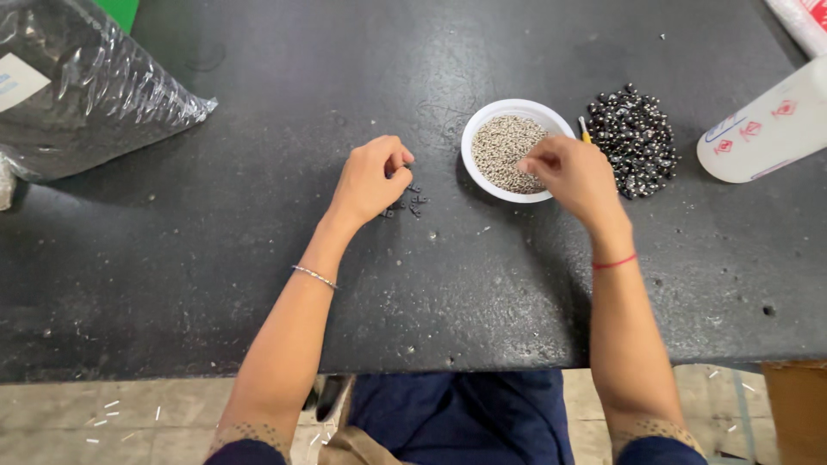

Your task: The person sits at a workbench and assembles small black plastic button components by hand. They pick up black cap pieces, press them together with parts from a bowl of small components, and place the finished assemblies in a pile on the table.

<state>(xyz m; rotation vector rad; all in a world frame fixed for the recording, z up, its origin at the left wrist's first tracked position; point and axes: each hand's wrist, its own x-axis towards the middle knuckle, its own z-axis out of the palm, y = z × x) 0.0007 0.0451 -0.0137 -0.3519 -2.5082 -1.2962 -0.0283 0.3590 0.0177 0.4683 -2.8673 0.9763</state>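
Counter (258,258): dark, speckled, scuffed; carries everything listed.

Left hand (372,179): fingers curled shut, thumb against forefinger at the tip; a tiny dark part seems pinched there, too small to be sure. Rests on the counter just above and beside the small parts.

Small parts (410,203): a few tiny dark pieces, loose on the counter, touching or just under the left fingertips.

Right hand (573,176): fingers bunched narrow, tips dipped at the bowl's right edge, on the grains; what it pinches cannot be told.

Bowl (479,129): white, round, shallow; nearly full of fine grey-tan grains (504,151).

Yellow tool (585,131): thin tip only, between bowl and beads, mostly behind the right hand.

Beads (633,138): heap of shiny black rounds, right of the bowl, large.

Progress, judged: only a handful of small parts lies by the left hand, while bowl and heap stand full; most work remains.

Bag (86,86): clear plastic, dark contents, far left.

Bottle (767,129): white, lying tilted, far right.
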